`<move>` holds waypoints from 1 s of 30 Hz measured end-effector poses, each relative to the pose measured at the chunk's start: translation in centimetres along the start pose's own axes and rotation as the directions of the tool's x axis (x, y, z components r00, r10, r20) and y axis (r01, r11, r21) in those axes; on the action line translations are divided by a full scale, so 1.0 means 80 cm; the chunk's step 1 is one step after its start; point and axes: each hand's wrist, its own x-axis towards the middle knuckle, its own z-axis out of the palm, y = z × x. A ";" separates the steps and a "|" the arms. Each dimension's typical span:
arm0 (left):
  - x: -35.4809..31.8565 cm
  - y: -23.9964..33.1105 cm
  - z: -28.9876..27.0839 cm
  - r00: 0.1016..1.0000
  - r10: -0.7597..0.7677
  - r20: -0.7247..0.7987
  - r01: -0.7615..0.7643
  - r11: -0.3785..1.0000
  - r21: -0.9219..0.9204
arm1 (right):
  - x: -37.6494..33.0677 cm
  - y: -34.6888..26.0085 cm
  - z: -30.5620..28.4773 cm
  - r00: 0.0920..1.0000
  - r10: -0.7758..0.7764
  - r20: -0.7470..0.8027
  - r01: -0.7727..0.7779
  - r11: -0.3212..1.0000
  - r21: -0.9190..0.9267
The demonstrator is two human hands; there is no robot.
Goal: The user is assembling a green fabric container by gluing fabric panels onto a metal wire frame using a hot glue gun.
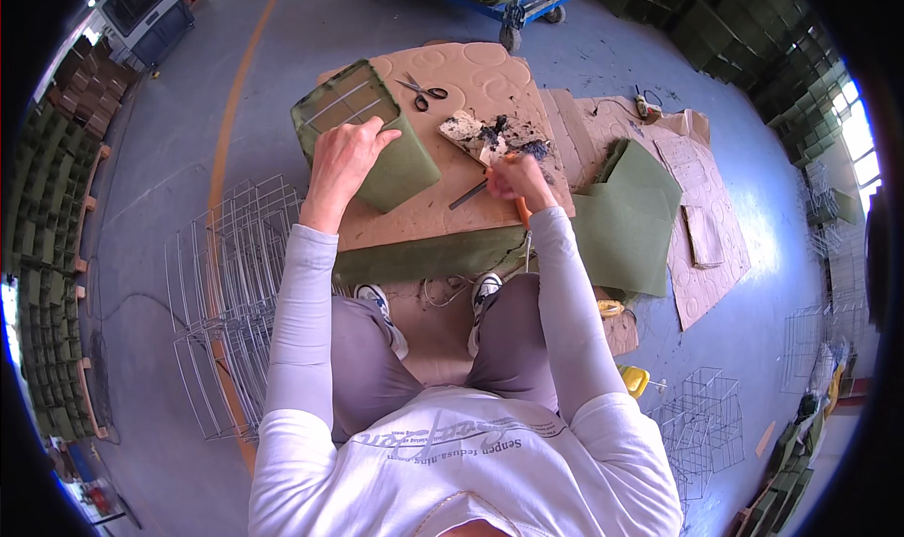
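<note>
My left hand [348, 160] is closed on the upper edge of a green fabric box [400, 165] with a wire frame inside, which stands tilted on the cardboard. In my right hand [521, 179] is an orange-handled tool [524, 213] with a pale cord trailing below it; my fingers hide its exact kind. A dark flat rod [468, 195] lies just left of that hand; whether it belongs to the tool, I cannot tell. Beyond the hand is a scorched, pale block [461, 129] with black residue. Black-handled scissors [423, 93] lie open past the box.
Flat cardboard [377, 231] covers the work surface. Green fabric sheets [626, 236] lie to the right, and wire frames [250, 255] stack at the left. A yellow tape measure [635, 381] sits near my right elbow. A blue cart [490, 5] stands at the far side.
</note>
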 end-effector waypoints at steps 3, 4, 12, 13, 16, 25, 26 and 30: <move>0.008 0.016 0.013 1.000 -0.015 0.001 0.015 0.999 -0.038 | -0.001 0.056 -0.003 0.994 0.084 0.066 -0.061 0.956 -0.286; 0.001 0.013 0.017 1.000 -0.028 -0.009 0.028 0.999 -0.040 | -0.010 0.050 0.014 0.965 0.220 0.140 -0.211 0.974 -0.079; 0.009 0.052 0.028 0.995 -0.097 0.039 0.097 0.995 0.002 | 0.011 0.073 0.028 0.936 0.350 0.030 -0.349 0.917 0.191; 0.009 0.053 0.029 0.993 -0.113 0.036 0.113 0.994 0.011 | 0.011 0.071 0.019 0.983 0.186 -0.007 -0.183 0.958 -0.221; 0.000 0.041 0.031 0.994 -0.097 -0.042 0.101 0.991 0.091 | -0.018 0.040 0.022 0.897 -0.248 -0.367 -0.055 0.760 -0.647; 0.008 0.042 0.047 0.986 -0.135 -0.101 0.149 0.978 0.146 | -0.024 0.057 0.000 0.895 -0.141 -0.423 -0.202 0.717 -0.667; 0.010 0.042 0.049 0.986 -0.114 -0.121 0.133 0.978 0.161 | -0.030 0.051 -0.004 0.881 -0.170 -0.441 -0.176 0.747 -0.641; 0.013 0.043 0.050 0.983 -0.105 -0.148 0.127 0.980 0.152 | -0.028 0.037 -0.006 0.815 -0.286 -0.504 -0.097 0.790 -0.605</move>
